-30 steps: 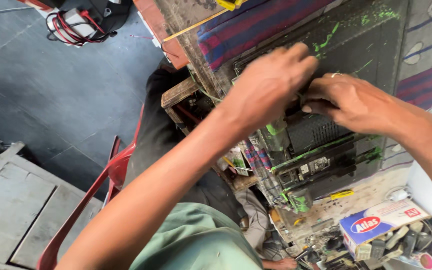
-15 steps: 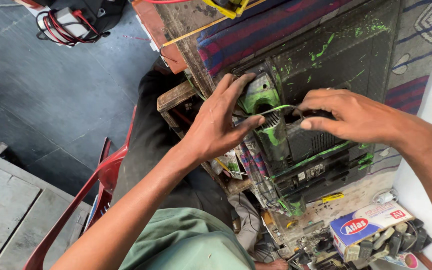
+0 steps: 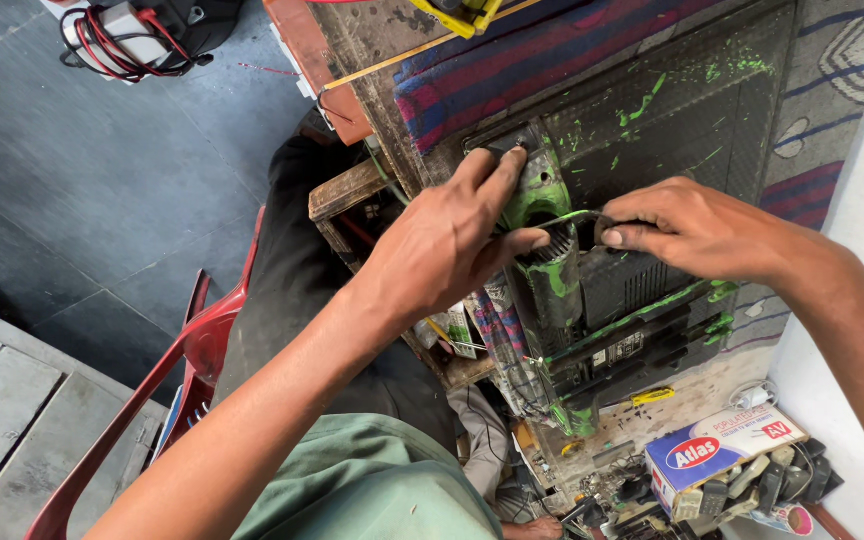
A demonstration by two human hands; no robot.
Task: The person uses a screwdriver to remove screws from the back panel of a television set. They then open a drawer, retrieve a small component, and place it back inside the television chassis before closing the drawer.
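A green-splattered black chassis (image 3: 642, 200) is laid flat on the bench right under both hands, long axis running from near-left to far-right. The left hand (image 3: 442, 240) is spread fairly wide and pressed onto the chassis's left edge, thumb hooked against a ribbed green-stained part (image 3: 550, 262), fingers stretched toward the far corner. It's the nearer one to that part. A thin green wire (image 3: 570, 215) is arched between the hands. Its right end is pinched tight in the right hand (image 3: 697, 230), fingers closed narrow, just right of the ribbed part.
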